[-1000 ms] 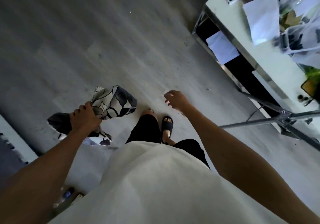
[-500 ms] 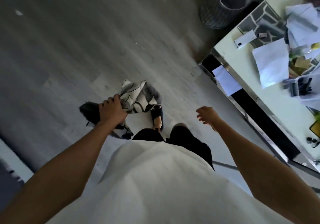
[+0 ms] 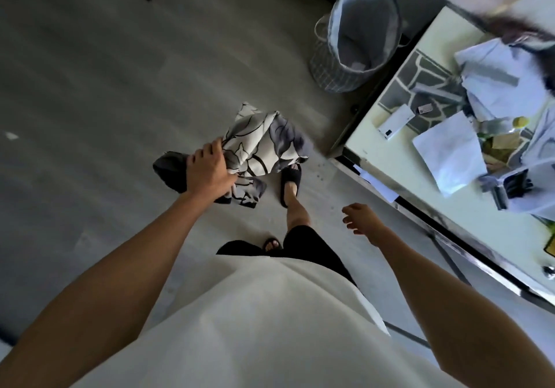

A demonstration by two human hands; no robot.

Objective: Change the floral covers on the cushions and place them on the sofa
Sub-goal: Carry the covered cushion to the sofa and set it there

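1. Left arm bare, reaching forward and down from the lower left, elbow nearly straight.
2. Left hand (image 3: pixel 210 171) fisted, back of the hand up, knuckles forward, fingers curled tight around bunched floral cover (image 3: pixel 261 144).
3. Right arm bare, extended forward from the lower right, forearm angled inward toward the wrist.
4. Right hand (image 3: pixel 362 218) empty, fingers loosely spread and slightly curled, palm down, touching nothing.
5. Hands well apart, left farther forward than right.
6. One leg stepped forward between the arms, the other foot's toes just showing near the torso.
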